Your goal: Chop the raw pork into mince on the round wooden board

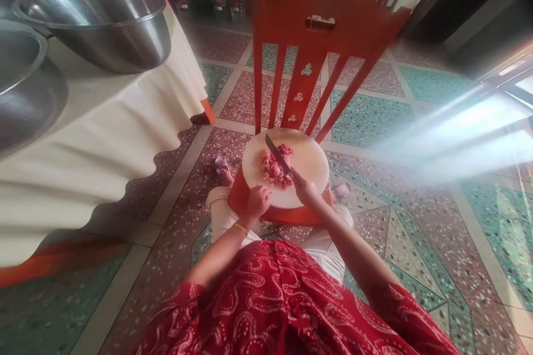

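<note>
A round pale cutting board (310, 163) rests on the seat of a red chair (320, 25) in front of me. A heap of chopped pink raw meat (275, 169) lies on the board's left half. My right hand (303, 186) grips a knife (277, 153), its blade angled up-left over the meat. My left hand (258, 201), fingers curled, rests on the board's near-left edge beside the meat and holds nothing that I can see. A gold bangle sits on my left wrist.
A table with a cream cloth (95, 138) stands at left, bearing a large steel bowl (100, 25) and another steel basin (23, 86). Patterned terrazzo floor (416, 233) surrounds the chair. My feet in sandals (222, 165) flank the chair seat. Dark furniture lines the back wall.
</note>
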`<state>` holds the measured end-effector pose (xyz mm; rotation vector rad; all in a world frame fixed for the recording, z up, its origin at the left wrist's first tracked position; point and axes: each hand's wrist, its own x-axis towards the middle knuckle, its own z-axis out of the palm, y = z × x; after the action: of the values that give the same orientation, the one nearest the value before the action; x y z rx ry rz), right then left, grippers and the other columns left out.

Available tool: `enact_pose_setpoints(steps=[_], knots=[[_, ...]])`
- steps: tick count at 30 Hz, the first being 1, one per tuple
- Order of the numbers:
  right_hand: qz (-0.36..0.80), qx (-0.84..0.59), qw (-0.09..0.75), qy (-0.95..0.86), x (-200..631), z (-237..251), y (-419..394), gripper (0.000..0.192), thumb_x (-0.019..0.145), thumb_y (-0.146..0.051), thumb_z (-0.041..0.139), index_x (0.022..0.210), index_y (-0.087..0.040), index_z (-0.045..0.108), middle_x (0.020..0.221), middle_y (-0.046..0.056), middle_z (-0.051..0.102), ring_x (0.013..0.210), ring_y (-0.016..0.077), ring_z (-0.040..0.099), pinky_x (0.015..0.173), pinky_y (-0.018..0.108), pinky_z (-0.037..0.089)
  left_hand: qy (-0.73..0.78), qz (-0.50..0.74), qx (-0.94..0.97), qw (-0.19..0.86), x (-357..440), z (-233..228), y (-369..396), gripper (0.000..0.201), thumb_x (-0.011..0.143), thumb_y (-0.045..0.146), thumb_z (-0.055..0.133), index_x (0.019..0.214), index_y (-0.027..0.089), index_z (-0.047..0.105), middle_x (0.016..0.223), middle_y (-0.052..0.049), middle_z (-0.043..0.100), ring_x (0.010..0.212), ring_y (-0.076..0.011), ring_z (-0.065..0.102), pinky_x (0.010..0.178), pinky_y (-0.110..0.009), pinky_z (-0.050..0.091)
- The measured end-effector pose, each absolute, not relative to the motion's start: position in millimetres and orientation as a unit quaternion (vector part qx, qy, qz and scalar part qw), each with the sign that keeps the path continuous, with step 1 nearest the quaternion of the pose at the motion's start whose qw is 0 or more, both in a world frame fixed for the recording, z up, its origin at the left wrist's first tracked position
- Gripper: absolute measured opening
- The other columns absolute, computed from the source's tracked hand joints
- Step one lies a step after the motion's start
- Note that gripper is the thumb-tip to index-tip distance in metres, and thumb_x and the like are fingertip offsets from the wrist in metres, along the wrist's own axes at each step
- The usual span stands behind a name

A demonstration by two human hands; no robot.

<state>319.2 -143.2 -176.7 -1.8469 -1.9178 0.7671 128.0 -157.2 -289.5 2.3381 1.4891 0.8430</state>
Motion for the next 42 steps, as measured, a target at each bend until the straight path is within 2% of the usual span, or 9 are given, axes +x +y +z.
enact_pose_setpoints(steps=[4, 9, 14, 19, 24, 29, 34, 39, 42], knots=[[0.255, -0.636, 0.257, -0.682, 311, -172, -142, 0.054, 0.097, -0.038, 0.034, 0.149, -0.024, 0.034, 0.099, 0.007, 0.072, 0.080, 0.0223, 0.069, 0.074, 0.032, 0.055, 0.513, 0.301, 0.795, 0.123, 126, -289, -157, 0.023, 0.082, 0.008, 0.047, 0.085, 0.019, 0.067, 0.083, -0.005, 0.065, 0.082, -0.0184, 0.058, 0.079, -0.033, 0.046], [0.284, -0.632, 0.221, -0.687, 309, -170, -139, 0.050, 0.092, -0.041, 0.047, 0.139, -0.026, 0.050, 0.103, 0.007, 0.071, 0.080, 0.0227, 0.068, 0.074, 0.032, 0.055, 0.515, 0.313, 0.788, 0.123, 125, -294, -155, 0.023, 0.081, 0.008, 0.047, 0.082, 0.019, 0.067, 0.079, -0.004, 0.065, 0.080, -0.0179, 0.059, 0.077, -0.033, 0.048], [0.261, -0.628, 0.240, -0.692, 303, -163, -144, 0.052, 0.097, -0.036, 0.035, 0.148, -0.026, 0.037, 0.106, 0.007, 0.071, 0.081, 0.0221, 0.069, 0.072, 0.030, 0.054, 0.522, 0.326, 0.775, 0.140, 125, -294, -156, 0.022, 0.081, 0.008, 0.047, 0.081, 0.018, 0.067, 0.080, -0.004, 0.065, 0.081, -0.0175, 0.058, 0.080, -0.033, 0.048], [0.282, -0.639, 0.196, -0.688, 306, -169, -148, 0.047, 0.095, -0.034, 0.040, 0.141, -0.025, 0.049, 0.107, 0.009, 0.070, 0.084, 0.0242, 0.069, 0.078, 0.034, 0.054, 0.517, 0.338, 0.772, 0.150, 125, -293, -157, 0.024, 0.079, 0.006, 0.047, 0.080, 0.019, 0.067, 0.079, -0.004, 0.065, 0.080, -0.0177, 0.058, 0.079, -0.033, 0.048], [0.263, -0.635, 0.264, -0.676, 303, -166, -149, 0.050, 0.096, -0.035, 0.039, 0.145, -0.024, 0.042, 0.109, 0.009, 0.069, 0.091, 0.0238, 0.068, 0.079, 0.031, 0.054, 0.518, 0.340, 0.771, 0.148, 127, -296, -154, 0.023, 0.078, 0.005, 0.048, 0.078, 0.017, 0.067, 0.077, -0.005, 0.065, 0.079, -0.0176, 0.059, 0.078, -0.032, 0.049], [0.297, -0.638, 0.203, -0.681, 305, -172, -150, 0.045, 0.093, -0.031, 0.045, 0.137, -0.026, 0.052, 0.109, 0.007, 0.070, 0.092, 0.0240, 0.068, 0.080, 0.032, 0.053, 0.518, 0.342, 0.770, 0.149, 126, -295, -155, 0.022, 0.080, 0.007, 0.047, 0.079, 0.018, 0.066, 0.078, -0.004, 0.065, 0.079, -0.0172, 0.059, 0.078, -0.032, 0.048], [0.243, -0.639, 0.267, -0.679, 314, -170, -142, 0.051, 0.096, -0.036, 0.039, 0.146, -0.028, 0.039, 0.113, 0.007, 0.068, 0.090, 0.0243, 0.068, 0.080, 0.033, 0.053, 0.518, 0.335, 0.775, 0.136, 126, -295, -154, 0.021, 0.078, 0.007, 0.048, 0.076, 0.018, 0.066, 0.076, -0.004, 0.064, 0.076, -0.0174, 0.057, 0.075, -0.032, 0.048], [0.277, -0.662, 0.170, -0.675, 322, -177, -135, 0.047, 0.095, -0.033, 0.041, 0.141, -0.028, 0.048, 0.103, 0.006, 0.072, 0.086, 0.0245, 0.069, 0.078, 0.034, 0.053, 0.517, 0.339, 0.773, 0.142, 126, -295, -154, 0.021, 0.079, 0.008, 0.047, 0.076, 0.019, 0.064, 0.076, -0.004, 0.063, 0.077, -0.0173, 0.058, 0.076, -0.032, 0.048], [0.258, -0.648, 0.223, -0.681, 323, -173, -133, 0.049, 0.096, -0.038, 0.039, 0.144, -0.028, 0.043, 0.110, 0.007, 0.070, 0.094, 0.0251, 0.068, 0.082, 0.033, 0.052, 0.513, 0.327, 0.781, 0.140, 126, -296, -154, 0.022, 0.078, 0.007, 0.047, 0.077, 0.019, 0.065, 0.077, -0.004, 0.064, 0.077, -0.0170, 0.058, 0.075, -0.031, 0.047]])
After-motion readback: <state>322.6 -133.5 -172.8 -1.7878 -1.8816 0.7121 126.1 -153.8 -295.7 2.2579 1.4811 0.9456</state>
